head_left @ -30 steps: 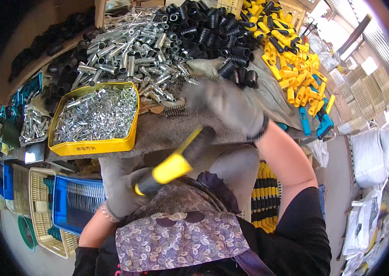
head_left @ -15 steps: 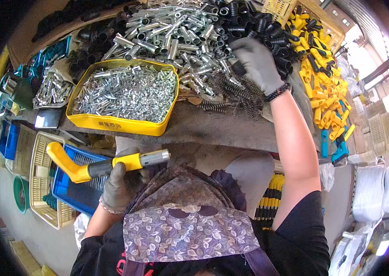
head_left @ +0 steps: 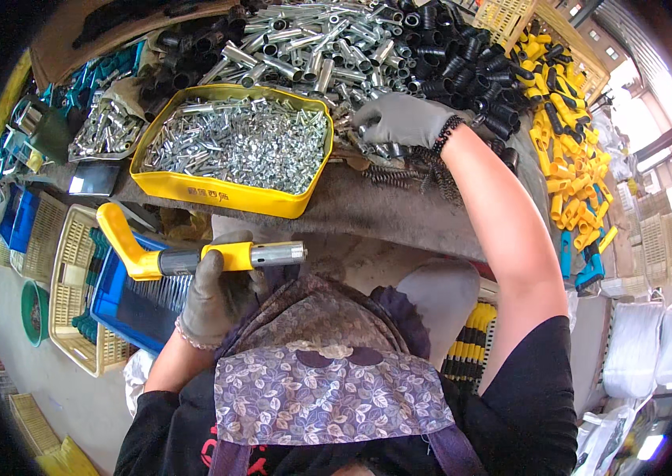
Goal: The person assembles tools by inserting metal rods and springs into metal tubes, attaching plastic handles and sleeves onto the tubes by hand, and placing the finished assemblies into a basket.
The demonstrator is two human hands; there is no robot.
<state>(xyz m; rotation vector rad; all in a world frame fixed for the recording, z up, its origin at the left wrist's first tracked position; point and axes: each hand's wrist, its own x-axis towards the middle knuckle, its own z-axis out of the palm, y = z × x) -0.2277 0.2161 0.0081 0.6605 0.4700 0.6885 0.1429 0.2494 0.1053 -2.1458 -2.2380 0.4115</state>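
Note:
In my left hand (head_left: 217, 289) is a yellow-handled tool (head_left: 131, 244). It has a bent yellow grip, a black collar, a yellow sleeve and a bare metal tube end with a threaded tip pointing right. My gloved fingers wrap round the yellow sleeve. On the bench, my right hand (head_left: 403, 123) reaches down into loose metal fittings, with its fingers curled together and the tips hidden among the parts. Dark coil springs (head_left: 387, 176) lie just below that hand. A heap of shiny metal tubes (head_left: 312, 49) rises behind it.
A yellow tub (head_left: 225, 200) of small metal pins stands left of my right hand. Black ribbed sleeves (head_left: 463, 67) and yellow grips (head_left: 562, 151) are heaped to the right. Blue (head_left: 133, 317) and cream crates (head_left: 74, 349) stand at lower left; finished-looking yellow-black pieces (head_left: 471, 341) lie lower right.
My right hand has moved left, from the black sleeves to the metal fittings. The tool in my left hand sits slightly higher and more level, and its tube end looks brighter.

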